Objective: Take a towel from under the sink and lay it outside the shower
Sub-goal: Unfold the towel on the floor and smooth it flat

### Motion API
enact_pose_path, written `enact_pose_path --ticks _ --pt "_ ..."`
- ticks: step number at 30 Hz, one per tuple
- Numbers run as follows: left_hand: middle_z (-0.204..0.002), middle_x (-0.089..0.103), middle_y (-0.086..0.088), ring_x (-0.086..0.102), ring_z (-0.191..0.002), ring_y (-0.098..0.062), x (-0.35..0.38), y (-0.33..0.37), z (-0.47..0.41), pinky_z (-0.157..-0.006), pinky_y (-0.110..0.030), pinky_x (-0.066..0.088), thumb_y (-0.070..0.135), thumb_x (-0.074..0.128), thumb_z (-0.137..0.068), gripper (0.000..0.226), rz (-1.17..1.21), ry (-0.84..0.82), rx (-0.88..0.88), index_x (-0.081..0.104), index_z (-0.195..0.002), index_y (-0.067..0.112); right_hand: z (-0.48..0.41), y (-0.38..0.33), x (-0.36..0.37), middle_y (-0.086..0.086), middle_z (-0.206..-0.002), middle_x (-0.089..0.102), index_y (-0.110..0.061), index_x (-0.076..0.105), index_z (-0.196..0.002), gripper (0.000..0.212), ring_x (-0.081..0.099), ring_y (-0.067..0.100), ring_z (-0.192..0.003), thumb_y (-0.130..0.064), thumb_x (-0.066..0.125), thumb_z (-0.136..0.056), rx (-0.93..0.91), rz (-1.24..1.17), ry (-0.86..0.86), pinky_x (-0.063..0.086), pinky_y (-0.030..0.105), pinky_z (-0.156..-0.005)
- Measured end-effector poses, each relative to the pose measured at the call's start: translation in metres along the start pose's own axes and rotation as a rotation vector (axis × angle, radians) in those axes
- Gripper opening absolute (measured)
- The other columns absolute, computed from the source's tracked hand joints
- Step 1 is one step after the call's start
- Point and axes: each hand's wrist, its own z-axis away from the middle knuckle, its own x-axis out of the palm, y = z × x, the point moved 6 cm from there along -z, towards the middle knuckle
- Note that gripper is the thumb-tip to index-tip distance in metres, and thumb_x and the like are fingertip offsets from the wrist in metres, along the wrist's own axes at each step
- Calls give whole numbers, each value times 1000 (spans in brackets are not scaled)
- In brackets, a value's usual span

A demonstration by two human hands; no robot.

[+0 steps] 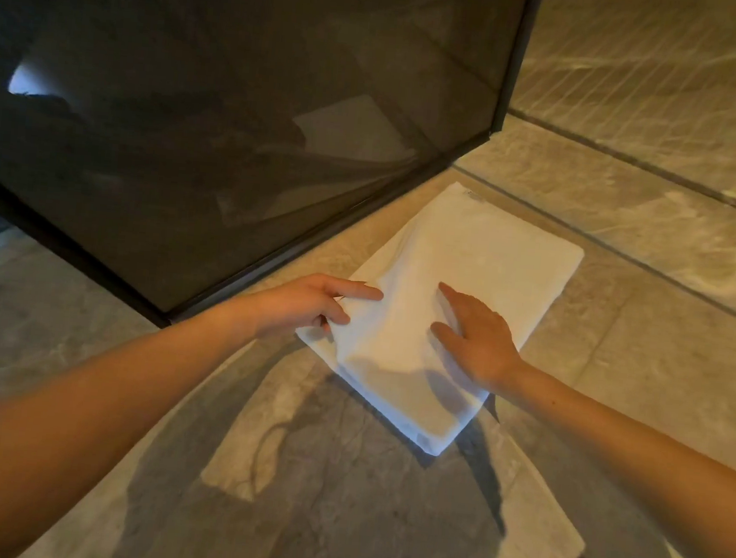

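Head view: a folded white towel lies flat on the tiled floor, set at a slant, its long left edge just beside the dark frame at the foot of the smoked shower glass. A small label shows at the towel's far corner. The left hand is at the towel's near left edge: the forefinger lies straight on top of the cloth, the thumb rests on it nearer the corner, and the other fingers curl at the edge, so the hand pinches the towel there. The right hand lies on the towel's near half with fingers spread and straight, palm down on the cloth. Both bare forearms reach in from the bottom corners. The glass gives back a pale reflection of the towel. A dark shadow of the person falls across the floor nearest the camera and over the towel's near corner.
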Motion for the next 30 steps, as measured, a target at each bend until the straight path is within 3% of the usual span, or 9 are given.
enact_pose_path --ticks 2,4,6,8,11,15,20,27,30 --pt "-145 44 13 47 -127 -9 9 9 0 -101 -30 49 -9 46 -93 53 -19 -39 7 63 -130 23 -14 -11 -30 10 -134 58 -40 19 -152 53 56 32 -117 -41 38 -103 33 -303 40 44 37 -88" --pt "-146 42 16 44 -129 -8 21 20 2 -99 -28 48 -6 47 -94 53 -131 -75 34 61 -132 27 -29 -23 -52 9 -121 63 -50 21 -147 46 64 27 -93 -45 33 -103 112 -472 -12 47 28 -68" --pt "-147 39 17 40 -132 -7 36 31 3 -94 -22 48 -5 46 -94 54 -253 -121 75 59 -135 28 -41 -35 -59 5 -109 62 -55 24 -143 43 64 24 -80 -54 26 -101 181 -473 -149 51 26 -59" --pt "-145 39 21 38 -131 -4 51 39 4 -86 -11 48 -5 47 -92 57 -290 -170 85 59 -134 31 -48 -42 -59 1 -116 57 -44 35 -143 47 65 26 -82 -56 32 -98 220 -382 -249 53 30 -62" --pt "-144 41 21 38 -130 -4 65 44 4 -83 -12 47 -4 47 -91 57 -257 -213 79 63 -129 35 -56 -33 -63 11 -129 58 -13 50 -137 47 63 24 -85 -27 58 -93 262 -339 -180 56 30 -63" --pt "-139 53 13 53 -123 -8 65 40 3 -95 -30 51 -9 43 -92 54 70 -251 24 68 -125 24 -50 -9 -92 8 -146 43 -25 34 -150 82 54 23 -112 -11 73 -79 200 -313 67 47 19 -64" --pt "-141 56 -10 52 -128 -36 84 38 2 -104 -57 43 -11 38 -90 51 501 -432 -6 60 -133 7 -33 15 -121 4 -159 26 -29 29 -153 90 29 24 -142 -16 76 -77 94 -219 90 32 27 -103" --pt "-145 51 -15 48 -131 -41 130 51 -8 -98 -55 48 -8 45 -84 55 661 -598 -46 56 -137 7 30 37 -165 -3 -164 1 -30 26 -154 93 -4 -4 -141 5 67 -77 -33 -301 43 21 27 -115" --pt "-148 47 -14 48 -131 -41 158 55 -16 -96 -53 51 -5 44 -87 53 591 -603 -59 57 -136 8 63 54 -174 -4 -164 -3 -28 22 -155 93 -10 -3 -144 10 63 -81 -26 -351 -12 19 19 -112"
